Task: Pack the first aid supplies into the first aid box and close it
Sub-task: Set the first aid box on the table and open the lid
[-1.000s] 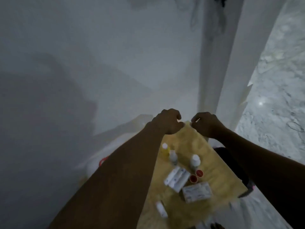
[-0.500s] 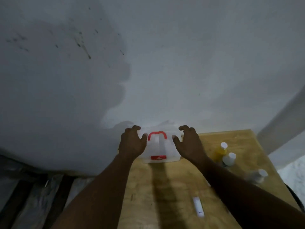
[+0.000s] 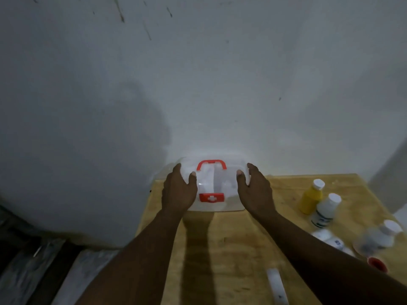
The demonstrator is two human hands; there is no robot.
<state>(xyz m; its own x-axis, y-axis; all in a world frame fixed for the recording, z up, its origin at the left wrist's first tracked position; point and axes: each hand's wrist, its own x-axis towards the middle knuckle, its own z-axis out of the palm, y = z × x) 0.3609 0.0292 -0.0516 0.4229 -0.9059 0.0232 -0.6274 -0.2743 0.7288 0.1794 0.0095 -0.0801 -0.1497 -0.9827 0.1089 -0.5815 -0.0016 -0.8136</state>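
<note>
- First aid box (image 3: 214, 188), translucent white with a red handle (image 3: 211, 165) on the lid and a red latch (image 3: 211, 197) on the near face, sits on the wooden counter (image 3: 231, 249) against the wall, lid down.
- Left hand (image 3: 178, 192) presses its grip on the box's left end, fingers curled over the top corner; right hand (image 3: 255, 191) mirrors it on the right end. Both are clasping the box, neither one closed into a fist.
- Box lies directly between the two grips, its long axis running from one palm to the other, so both hands are equally near; the latch faces back toward the person, midway between the thumbs.
- Supplies stand well off to the right of the right grip: a yellow bottle (image 3: 311, 197), a white bottle (image 3: 326, 210) just beside it, more blurred containers nearer the person, and a flat white strip (image 3: 277, 287) behind the right forearm.
- Judging from this, packing has not begun; the coming move likely turns on a thumb reaching the latch to lift the lid.
</note>
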